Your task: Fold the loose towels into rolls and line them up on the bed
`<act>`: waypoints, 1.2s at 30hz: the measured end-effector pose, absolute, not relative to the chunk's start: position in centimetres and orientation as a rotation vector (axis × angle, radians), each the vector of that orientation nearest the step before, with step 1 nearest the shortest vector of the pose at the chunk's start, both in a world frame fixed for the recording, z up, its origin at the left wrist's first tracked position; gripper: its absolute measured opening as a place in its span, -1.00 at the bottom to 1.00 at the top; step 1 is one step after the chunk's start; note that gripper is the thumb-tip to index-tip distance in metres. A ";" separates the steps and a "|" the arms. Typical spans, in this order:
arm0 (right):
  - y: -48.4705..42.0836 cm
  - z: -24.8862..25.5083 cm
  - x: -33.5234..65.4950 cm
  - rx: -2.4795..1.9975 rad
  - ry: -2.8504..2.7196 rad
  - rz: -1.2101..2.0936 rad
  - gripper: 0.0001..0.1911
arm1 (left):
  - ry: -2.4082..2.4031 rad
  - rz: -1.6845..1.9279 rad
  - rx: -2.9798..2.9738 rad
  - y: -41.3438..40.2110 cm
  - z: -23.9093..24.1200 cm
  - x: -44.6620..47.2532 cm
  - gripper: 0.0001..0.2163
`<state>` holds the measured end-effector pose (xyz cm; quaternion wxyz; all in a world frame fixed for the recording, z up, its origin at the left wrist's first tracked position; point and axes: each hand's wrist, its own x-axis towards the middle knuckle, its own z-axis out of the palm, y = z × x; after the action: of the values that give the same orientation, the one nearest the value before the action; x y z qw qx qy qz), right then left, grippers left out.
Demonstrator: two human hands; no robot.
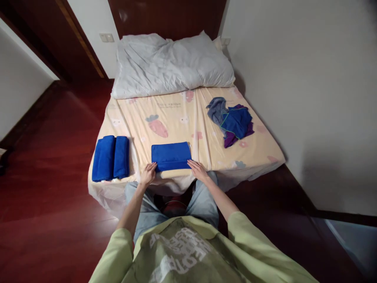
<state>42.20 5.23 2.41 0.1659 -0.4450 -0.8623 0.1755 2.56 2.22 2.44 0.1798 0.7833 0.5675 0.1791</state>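
A folded blue towel (171,155) lies flat near the front edge of the bed (206,157). My left hand (148,174) rests at its near left corner, fingers stretched out and touching the cloth. My right hand (198,170) lies at its near right corner, fingers also flat on the sheet and the towel's edge. Neither hand grips anything that I can see.
Two rolled blue towels (111,158) lie side by side at the bed's left front. A heap of grey, blue and purple cloths (231,121) sits at the right. A white pillow (171,65) lies at the head. Red wooden floor surrounds the bed; a wall stands right.
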 end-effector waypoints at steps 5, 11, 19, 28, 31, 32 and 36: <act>5.5 2.3 42.0 -1.287 -2.426 0.504 -0.36 | 1.617 0.430 2.211 2.3 1.8 2.2 -0.33; 7.4 2.5 39.5 -1.514 -2.340 0.470 -0.32 | 1.735 0.359 2.196 4.1 2.7 3.8 -0.34; 3.2 1.6 41.9 -1.345 -2.324 0.610 -0.28 | 1.640 0.508 2.149 -1.6 1.7 2.5 -0.37; 3.6 0.4 41.0 -1.432 -1.825 0.858 -0.45 | 1.710 0.937 1.519 -2.8 1.7 2.9 -0.54; 4.3 -0.1 41.1 -1.460 -1.627 0.973 -0.67 | 1.740 0.970 1.398 -2.6 2.7 3.0 -0.67; 4.4 -0.3 41.1 -1.479 -1.574 0.989 -0.74 | 1.761 0.970 1.369 -2.6 2.9 3.1 -0.70; 4.8 -0.5 40.8 -1.525 -1.504 0.977 -0.68 | 1.837 0.980 1.299 -2.3 3.6 3.7 -0.76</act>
<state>40.83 4.76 -0.50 0.3835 -0.5984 -0.5899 0.3832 3.72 -2.28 3.58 0.3373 0.4983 0.7047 0.3760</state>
